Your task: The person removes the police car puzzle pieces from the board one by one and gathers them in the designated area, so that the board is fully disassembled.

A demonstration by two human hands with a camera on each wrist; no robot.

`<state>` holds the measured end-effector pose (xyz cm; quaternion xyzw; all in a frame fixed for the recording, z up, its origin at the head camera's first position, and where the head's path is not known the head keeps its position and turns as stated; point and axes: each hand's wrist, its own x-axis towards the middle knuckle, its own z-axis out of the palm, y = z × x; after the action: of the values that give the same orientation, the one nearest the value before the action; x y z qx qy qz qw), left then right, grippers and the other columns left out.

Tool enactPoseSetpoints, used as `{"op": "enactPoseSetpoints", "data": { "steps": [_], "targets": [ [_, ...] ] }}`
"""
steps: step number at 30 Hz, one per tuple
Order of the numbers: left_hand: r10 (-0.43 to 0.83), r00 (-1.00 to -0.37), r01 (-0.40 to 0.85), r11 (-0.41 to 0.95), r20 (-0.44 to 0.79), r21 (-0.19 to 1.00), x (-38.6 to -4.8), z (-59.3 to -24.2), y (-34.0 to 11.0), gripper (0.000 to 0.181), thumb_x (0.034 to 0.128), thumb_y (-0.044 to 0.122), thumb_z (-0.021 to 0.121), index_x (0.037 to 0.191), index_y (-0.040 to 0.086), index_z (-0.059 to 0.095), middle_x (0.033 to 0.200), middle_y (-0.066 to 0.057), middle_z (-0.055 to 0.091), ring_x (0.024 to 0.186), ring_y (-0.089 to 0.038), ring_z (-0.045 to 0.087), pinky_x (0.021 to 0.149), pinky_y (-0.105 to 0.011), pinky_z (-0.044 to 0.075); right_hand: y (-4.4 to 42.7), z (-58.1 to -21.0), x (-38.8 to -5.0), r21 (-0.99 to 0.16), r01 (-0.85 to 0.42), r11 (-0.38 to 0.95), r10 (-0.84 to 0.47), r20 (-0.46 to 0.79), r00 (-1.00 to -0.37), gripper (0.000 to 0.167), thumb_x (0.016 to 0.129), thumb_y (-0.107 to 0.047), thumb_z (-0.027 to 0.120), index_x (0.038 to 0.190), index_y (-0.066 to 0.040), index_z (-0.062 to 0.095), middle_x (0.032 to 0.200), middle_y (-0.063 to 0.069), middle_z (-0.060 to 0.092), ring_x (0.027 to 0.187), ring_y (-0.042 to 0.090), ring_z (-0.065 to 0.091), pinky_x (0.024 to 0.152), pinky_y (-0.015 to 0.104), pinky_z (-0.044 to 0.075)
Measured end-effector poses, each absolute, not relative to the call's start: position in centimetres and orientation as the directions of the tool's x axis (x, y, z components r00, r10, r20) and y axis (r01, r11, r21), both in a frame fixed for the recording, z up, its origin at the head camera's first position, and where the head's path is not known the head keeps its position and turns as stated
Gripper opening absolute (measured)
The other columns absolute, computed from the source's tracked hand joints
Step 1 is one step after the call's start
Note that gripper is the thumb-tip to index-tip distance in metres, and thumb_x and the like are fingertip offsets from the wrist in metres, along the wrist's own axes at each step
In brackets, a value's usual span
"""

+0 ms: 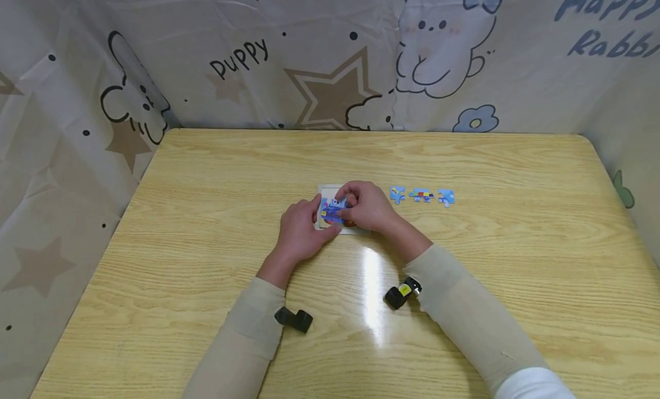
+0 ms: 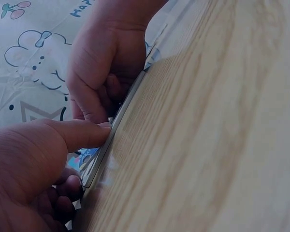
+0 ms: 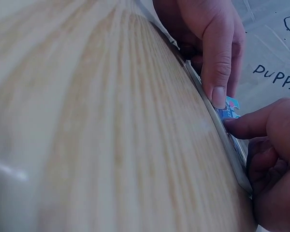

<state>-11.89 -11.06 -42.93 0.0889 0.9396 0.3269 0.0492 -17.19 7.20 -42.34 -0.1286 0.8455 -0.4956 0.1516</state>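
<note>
A small pale puzzle tray (image 1: pixel 323 188) lies on the table with blue, colourful pieces in it. My left hand (image 1: pixel 304 231) grips its left side, fingers bent at that edge and thumb across the near left corner. From the right, my right hand (image 1: pixel 372 207) reaches over the tray, thumb and index finger pinching a blue puzzle piece (image 1: pixel 336 203) over the picture. The right wrist view shows a blue piece (image 3: pixel 232 103) standing slightly above the rim, beside the left thumb. My right hand covers the tray's right part in the head view.
Three loose blue puzzle pieces lie in a row right of the tray: one (image 1: pixel 397 194) nearest it, a multicoloured one (image 1: pixel 421 195) in the middle and another (image 1: pixel 446 196) farthest right. A printed curtain (image 1: pixel 206 101) hangs behind the wooden table (image 1: pixel 216 175).
</note>
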Motion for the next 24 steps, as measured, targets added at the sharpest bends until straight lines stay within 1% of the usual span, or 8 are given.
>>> {"op": "enactPoseSetpoints", "data": {
  "steps": [4,8,13,19,24],
  "targets": [
    [0.209,-0.978,0.146,0.765,-0.028,0.627,-11.91,-42.92,-11.18,0.074,0.091,0.035,0.071,0.149,-0.003,0.043,0.084,-0.006,0.047,0.076,-0.024,0.04,0.076,-0.037,0.028,7.24,-42.45,-17.2,-0.875,-0.081,0.478,-0.374,-0.12,-0.92,0.021,0.082,-0.005,0.08,0.1,-0.005,0.069,0.064,0.001,0.043,0.058,0.016,0.041,0.058,0.03,0.036],
    [0.21,-0.978,0.145,0.747,-0.023,0.648,-12.01,-42.86,-11.3,0.065,0.0938,0.025,0.066,0.148,-0.003,0.044,0.084,-0.005,0.046,0.077,-0.024,0.041,0.077,-0.038,0.028,7.29,-42.55,-17.23,-0.869,-0.085,0.488,-0.373,-0.119,-0.92,0.022,0.082,-0.008,0.081,0.1,-0.006,0.069,0.064,0.001,0.045,0.057,0.016,0.043,0.06,0.031,0.037],
    [0.202,-0.979,0.15,0.741,-0.004,0.655,-12.17,-42.8,-11.29,0.06,0.0913,0.015,0.062,0.146,-0.004,0.047,0.082,-0.005,0.045,0.079,-0.025,0.041,0.077,-0.038,0.028,7.27,-42.67,-17.28,-0.865,-0.093,0.493,-0.375,-0.115,-0.92,0.023,0.082,-0.009,0.082,0.101,-0.007,0.069,0.065,0.001,0.046,0.057,0.016,0.043,0.061,0.032,0.037],
    [0.193,-0.981,0.148,0.748,0.001,0.647,-12.12,-42.76,-11.25,0.06,0.0887,0.013,0.063,0.144,-0.003,0.049,0.081,-0.005,0.045,0.078,-0.025,0.042,0.077,-0.039,0.029,7.23,-42.78,-17.25,-0.862,-0.097,0.498,-0.363,-0.106,-0.926,0.023,0.081,-0.01,0.083,0.098,-0.009,0.069,0.065,0.001,0.046,0.058,0.017,0.043,0.061,0.032,0.037],
    [0.196,-0.981,0.159,0.748,0.015,0.645,-12.09,-42.83,-11.25,0.059,0.0886,0.013,0.063,0.144,-0.005,0.05,0.081,-0.005,0.046,0.078,-0.026,0.043,0.077,-0.04,0.03,7.25,-42.76,-17.2,-0.849,-0.093,0.52,-0.335,-0.102,-0.937,0.023,0.079,-0.013,0.085,0.096,-0.009,0.07,0.064,0.001,0.047,0.058,0.017,0.043,0.06,0.032,0.036]
  ]
}}
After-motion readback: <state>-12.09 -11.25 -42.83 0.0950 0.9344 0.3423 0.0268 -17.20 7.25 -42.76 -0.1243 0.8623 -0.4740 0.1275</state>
